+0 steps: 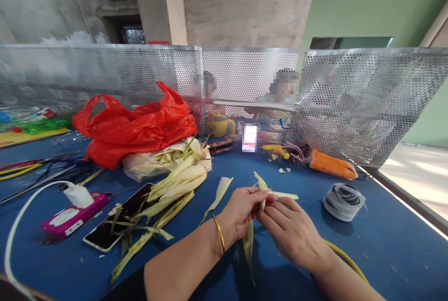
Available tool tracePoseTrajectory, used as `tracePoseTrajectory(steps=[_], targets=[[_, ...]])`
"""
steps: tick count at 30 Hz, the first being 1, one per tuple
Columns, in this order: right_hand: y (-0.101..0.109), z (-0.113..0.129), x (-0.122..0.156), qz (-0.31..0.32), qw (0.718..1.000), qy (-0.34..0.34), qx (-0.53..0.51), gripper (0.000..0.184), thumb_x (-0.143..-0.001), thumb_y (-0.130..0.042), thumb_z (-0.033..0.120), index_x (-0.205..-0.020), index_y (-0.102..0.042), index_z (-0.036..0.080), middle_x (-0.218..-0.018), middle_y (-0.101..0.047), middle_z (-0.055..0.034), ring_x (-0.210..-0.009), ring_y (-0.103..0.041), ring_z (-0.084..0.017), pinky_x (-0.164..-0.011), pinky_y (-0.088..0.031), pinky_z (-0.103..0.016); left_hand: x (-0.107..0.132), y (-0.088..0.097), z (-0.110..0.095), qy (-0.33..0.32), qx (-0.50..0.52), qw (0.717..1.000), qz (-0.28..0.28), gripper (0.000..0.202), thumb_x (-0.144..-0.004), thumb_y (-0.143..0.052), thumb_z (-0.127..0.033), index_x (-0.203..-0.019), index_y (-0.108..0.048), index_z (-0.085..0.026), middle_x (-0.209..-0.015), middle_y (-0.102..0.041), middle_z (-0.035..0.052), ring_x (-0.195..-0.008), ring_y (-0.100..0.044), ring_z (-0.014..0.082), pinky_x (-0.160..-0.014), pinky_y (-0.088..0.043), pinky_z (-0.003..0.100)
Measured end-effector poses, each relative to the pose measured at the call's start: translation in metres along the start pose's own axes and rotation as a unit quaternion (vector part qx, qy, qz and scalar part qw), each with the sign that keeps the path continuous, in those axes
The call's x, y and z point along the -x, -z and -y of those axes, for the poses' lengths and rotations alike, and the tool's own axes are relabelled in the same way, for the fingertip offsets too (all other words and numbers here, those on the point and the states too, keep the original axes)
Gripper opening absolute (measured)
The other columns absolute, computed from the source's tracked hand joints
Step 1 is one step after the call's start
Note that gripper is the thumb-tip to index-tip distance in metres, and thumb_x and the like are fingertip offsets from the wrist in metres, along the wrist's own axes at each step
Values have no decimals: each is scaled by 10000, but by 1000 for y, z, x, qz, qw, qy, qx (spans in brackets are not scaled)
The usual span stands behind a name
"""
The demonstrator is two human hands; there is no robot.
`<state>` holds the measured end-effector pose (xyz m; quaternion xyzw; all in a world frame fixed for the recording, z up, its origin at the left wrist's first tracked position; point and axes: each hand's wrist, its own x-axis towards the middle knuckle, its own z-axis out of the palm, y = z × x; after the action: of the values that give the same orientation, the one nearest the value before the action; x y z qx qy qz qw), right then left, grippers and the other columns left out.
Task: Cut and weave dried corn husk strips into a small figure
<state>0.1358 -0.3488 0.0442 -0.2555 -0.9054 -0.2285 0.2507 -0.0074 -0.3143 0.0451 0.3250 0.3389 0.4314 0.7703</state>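
Closest in is the person's left forearm [185, 259], a gold bangle [219, 234] at its wrist. The left hand [244, 207] pinches a narrow corn husk strip [262, 192], thumb and fingers closed on it. The right hand [290, 228] meets it from the right, fingers half curled at the strip's lower part; its thumb is tucked away, so I can't tell how firmly it grips. The strip stands right between the fingertips, long axis roughly upright, top leaning left, with the left hand nearer its upper end. A pale piece [286, 195] juts rightward; another, darker [248, 242], hangs below. Farther left, a husk bundle [185, 175] trails over a smartphone [101, 233]; a coil of white cord [343, 202] sits to the right.
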Motion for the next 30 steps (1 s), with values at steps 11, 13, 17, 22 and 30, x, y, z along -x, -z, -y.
tracePoseTrajectory(steps=[11, 13, 17, 22, 30], targets=[[11, 24, -6, 19, 994, 86, -72, 247, -914, -386, 106, -887, -631, 120, -679, -576, -38, -632, -474, -167, -661, -355, -343, 0, -1, -13, -4, 24, 999, -48, 95, -829, -641, -158, -816, -685, -75, -822, -721, 114, -644, -679, 137, -646, -548, 233], [15, 25, -7, 17, 992, 79, -101, 235, -924, -392, 142, -930, -626, 124, -691, -595, -41, -652, -500, -171, -678, -369, -344, -1, -1, -13, -4, 21, 999, -47, 95, -824, -649, -162, -816, -685, -74, -813, -720, 112, -636, -675, 133, -639, -544, 230], [22, 8, -5, -100, 978, -116, -141, 261, -950, -415, 297, -981, -627, 149, -758, -642, -54, -721, -563, -179, -753, -383, -348, 3, -2, -13, 4, 9, 1000, -23, 76, -799, -665, -142, -848, -685, -88, -758, -710, 79, -616, -660, 127, -624, -532, 226], [15, -32, 3, -32, 822, -515, -241, 432, -900, -442, 514, -765, -701, 196, -828, -675, -63, -785, -601, -208, -725, -398, -314, 8, -4, -9, 46, -39, 997, 39, 210, -836, -618, -296, -867, -671, -96, -719, -682, 62, -603, -650, 135, -609, -523, 243], [6, -24, -3, -54, 613, -545, -569, 421, -663, -710, 557, -569, -591, 164, -575, -563, 9, -607, -511, -138, -642, -391, -277, 12, -10, 0, 46, -192, 980, 29, 347, -695, -708, -455, -793, -636, -130, -581, -568, -17, -411, -444, 42, -396, -207, 176]])
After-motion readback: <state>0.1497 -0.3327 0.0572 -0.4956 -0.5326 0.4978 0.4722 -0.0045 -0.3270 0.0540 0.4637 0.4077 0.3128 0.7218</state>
